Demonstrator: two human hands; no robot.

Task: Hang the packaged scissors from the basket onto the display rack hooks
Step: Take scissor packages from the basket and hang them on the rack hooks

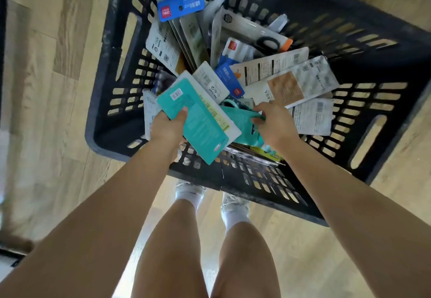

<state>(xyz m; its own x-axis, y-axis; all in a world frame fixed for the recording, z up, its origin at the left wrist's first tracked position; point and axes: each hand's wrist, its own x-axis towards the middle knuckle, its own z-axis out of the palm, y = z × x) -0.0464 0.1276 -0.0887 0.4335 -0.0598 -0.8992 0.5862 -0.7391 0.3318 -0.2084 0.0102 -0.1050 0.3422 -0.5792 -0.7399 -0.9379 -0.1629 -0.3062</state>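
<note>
A black slotted plastic basket (112, 101) stands on the wooden floor, full of several packaged scissors lying in a loose heap. My left hand (166, 127) grips a small stack of flat packs, a teal card pack (198, 122) on top, held over the basket's near side. My right hand (272, 122) reaches into the basket and pinches another teal scissors pack (242, 122) by its edge. White and blue packs (286, 78) fill the middle and far side. No display rack is in view.
My legs and white-socked feet (189, 195) stand just behind the basket's near wall. Light wooden floor (46, 87) surrounds the basket. A dark vertical edge (2, 40) runs along the far left.
</note>
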